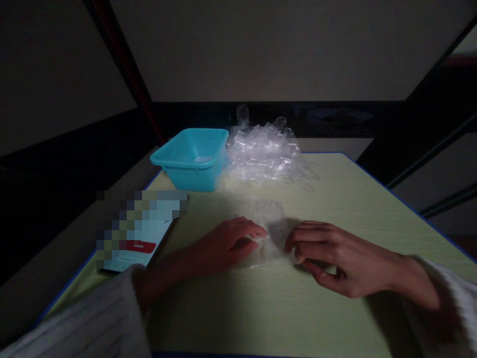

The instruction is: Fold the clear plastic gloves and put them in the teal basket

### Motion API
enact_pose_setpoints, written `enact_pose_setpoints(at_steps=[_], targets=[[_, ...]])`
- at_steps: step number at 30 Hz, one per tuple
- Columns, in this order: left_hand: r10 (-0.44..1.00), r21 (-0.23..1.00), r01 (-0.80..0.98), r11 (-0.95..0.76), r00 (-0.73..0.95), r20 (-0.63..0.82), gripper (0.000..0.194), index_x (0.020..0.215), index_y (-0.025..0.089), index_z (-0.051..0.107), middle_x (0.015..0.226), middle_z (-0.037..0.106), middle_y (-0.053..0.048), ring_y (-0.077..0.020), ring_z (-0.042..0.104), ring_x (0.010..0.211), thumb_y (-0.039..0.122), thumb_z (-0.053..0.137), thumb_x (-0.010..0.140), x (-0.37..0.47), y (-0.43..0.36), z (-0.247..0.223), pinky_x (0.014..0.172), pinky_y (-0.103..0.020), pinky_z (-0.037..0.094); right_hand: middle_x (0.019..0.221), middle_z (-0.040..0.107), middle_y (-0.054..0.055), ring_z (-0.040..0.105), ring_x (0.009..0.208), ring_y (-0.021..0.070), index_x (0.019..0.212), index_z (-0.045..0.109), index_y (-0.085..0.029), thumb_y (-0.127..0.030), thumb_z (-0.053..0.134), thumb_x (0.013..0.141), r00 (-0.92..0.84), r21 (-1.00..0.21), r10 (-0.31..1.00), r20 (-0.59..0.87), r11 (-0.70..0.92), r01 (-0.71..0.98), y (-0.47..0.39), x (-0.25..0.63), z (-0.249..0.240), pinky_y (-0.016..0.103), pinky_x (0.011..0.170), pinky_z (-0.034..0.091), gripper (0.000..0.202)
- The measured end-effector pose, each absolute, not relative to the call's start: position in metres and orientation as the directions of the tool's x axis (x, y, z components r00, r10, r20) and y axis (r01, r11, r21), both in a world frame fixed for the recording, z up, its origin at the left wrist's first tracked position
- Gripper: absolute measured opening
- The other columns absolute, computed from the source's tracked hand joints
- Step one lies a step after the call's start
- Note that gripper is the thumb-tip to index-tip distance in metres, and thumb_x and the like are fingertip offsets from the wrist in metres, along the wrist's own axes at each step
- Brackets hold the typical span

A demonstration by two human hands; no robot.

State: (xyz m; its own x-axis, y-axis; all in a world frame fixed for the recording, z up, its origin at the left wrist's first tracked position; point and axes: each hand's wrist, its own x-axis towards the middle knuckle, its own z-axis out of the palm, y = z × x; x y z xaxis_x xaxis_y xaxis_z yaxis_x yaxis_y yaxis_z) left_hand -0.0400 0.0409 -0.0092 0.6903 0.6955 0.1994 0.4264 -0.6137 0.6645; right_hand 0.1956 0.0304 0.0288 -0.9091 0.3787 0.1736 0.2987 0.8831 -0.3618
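A thin, clear plastic sheet or bag (274, 219) lies flat on the table between my hands. My left hand (234, 241) rests on its left part, thumb and fingers curved toward each other around a bit of the plastic. At the right edge of the plastic is my right hand (331, 253), its fingers bent and its thumb drawn in below them. Whether anything sits between those right fingertips is too small to tell. Behind, a heap of crumpled clear plastic (266, 151) covers the far middle of the table.
A turquoise basin (194, 174) stands at the far left, touching the plastic heap, with something pale inside. A phone or tablet (139, 238) with a lit screen lies at the left edge. The pale table (298, 318) has a blue rim; a wall rises behind it.
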Motion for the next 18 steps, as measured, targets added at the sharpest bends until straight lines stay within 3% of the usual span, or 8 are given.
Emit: enact_pose_setpoints(at_steps=[9, 14, 16, 18], targets=[[0.729, 0.748, 0.415, -0.518, 0.672, 0.132, 0.020, 0.099, 0.017, 0.060, 0.101, 0.066, -0.006, -0.0167, 0.060, 0.091, 0.023, 0.048, 0.084, -0.039, 0.042, -0.002, 0.082, -0.029, 0.044, 0.083, 0.062, 0.008, 0.057, 0.075, 0.0163, 0.082, 0.048, -0.018, -0.008, 0.036, 0.082, -0.845, -0.467, 0.436, 0.308, 0.844, 0.265, 0.035, 0.202, 0.024, 0.029, 0.063, 0.046, 0.015], [0.705, 0.785, 0.389, -0.482, 0.704, 0.085, 0.037, 0.109, 0.016, 0.056, 0.110, 0.062, -0.009, -0.0214, 0.058, 0.099, 0.038, 0.056, 0.079, -0.042, 0.041, 0.001, 0.087, -0.035, 0.042, 0.077, 0.062, 0.005, 0.059, 0.067, 0.0127, 0.087, 0.050, -0.017, -0.015, 0.037, 0.089, -0.774, -0.512, 0.562, 0.293, 0.776, 0.369, 0.036, 0.204, 0.019, 0.024, 0.059, 0.046, 0.013], [0.722, 0.747, 0.447, -0.491, 0.689, 0.063, 0.045, 0.110, 0.016, 0.056, 0.114, 0.061, -0.009, -0.0240, 0.055, 0.103, 0.036, 0.066, 0.071, -0.041, 0.040, 0.000, 0.090, -0.038, 0.041, 0.075, 0.062, 0.004, 0.059, 0.065, 0.0119, 0.087, 0.050, -0.017, -0.018, 0.037, 0.091, -0.747, -0.528, 0.591, 0.303, 0.757, 0.385, 0.037, 0.205, 0.017, 0.022, 0.056, 0.045, 0.013], [0.720, 0.711, 0.462, -0.530, 0.688, 0.089, 0.038, 0.107, 0.015, 0.059, 0.110, 0.063, -0.009, -0.0235, 0.056, 0.103, 0.027, 0.066, 0.072, -0.039, 0.040, -0.001, 0.091, -0.037, 0.040, 0.075, 0.063, 0.004, 0.059, 0.064, 0.0118, 0.087, 0.051, -0.017, -0.019, 0.036, 0.091, -0.749, -0.518, 0.586, 0.310, 0.765, 0.384, 0.039, 0.205, 0.016, 0.022, 0.056, 0.046, 0.015]])
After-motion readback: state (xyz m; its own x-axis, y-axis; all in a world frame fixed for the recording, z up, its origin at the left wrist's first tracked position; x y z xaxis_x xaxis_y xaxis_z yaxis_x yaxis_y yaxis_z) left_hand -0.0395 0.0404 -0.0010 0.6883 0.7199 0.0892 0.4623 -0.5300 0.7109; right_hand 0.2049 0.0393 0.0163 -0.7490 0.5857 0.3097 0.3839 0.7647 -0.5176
